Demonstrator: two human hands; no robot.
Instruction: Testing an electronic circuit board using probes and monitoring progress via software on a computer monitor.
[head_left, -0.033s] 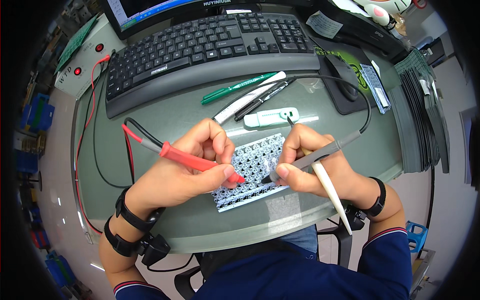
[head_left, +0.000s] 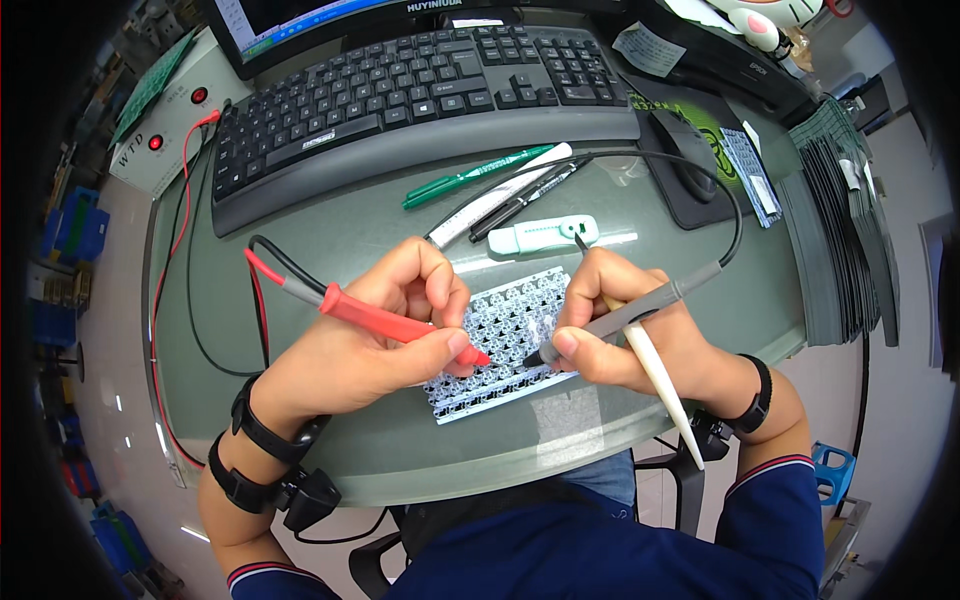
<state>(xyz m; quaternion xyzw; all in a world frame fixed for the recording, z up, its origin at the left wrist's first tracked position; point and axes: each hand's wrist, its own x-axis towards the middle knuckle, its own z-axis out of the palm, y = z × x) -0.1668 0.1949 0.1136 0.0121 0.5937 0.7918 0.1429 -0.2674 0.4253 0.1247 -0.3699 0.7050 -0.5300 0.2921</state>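
Note:
My left hand [head_left: 365,365] is closed around a red test probe [head_left: 385,322], its tip pointing down at the circuit board panel [head_left: 503,305]. My right hand [head_left: 695,350] grips a grey test probe [head_left: 640,308] with a black tip, close to the red one over the panel's lower half. A white tapered stick [head_left: 660,385] is also tucked through the right hand's fingers; a thin dark point shows above that hand. The panel is white with rows of small repeated parts, lying flat on the table, partly covered by both hands. Whether the tips touch it, I cannot tell.
Beyond the panel lie a pale green cutter [head_left: 545,235], a green marker [head_left: 475,177] and a black marker [head_left: 525,205]. A keyboard [head_left: 400,105], mouse [head_left: 683,150] and white box [head_left: 180,120] with red leads stand farther back. Stacked dark boards [head_left: 835,230] sit right.

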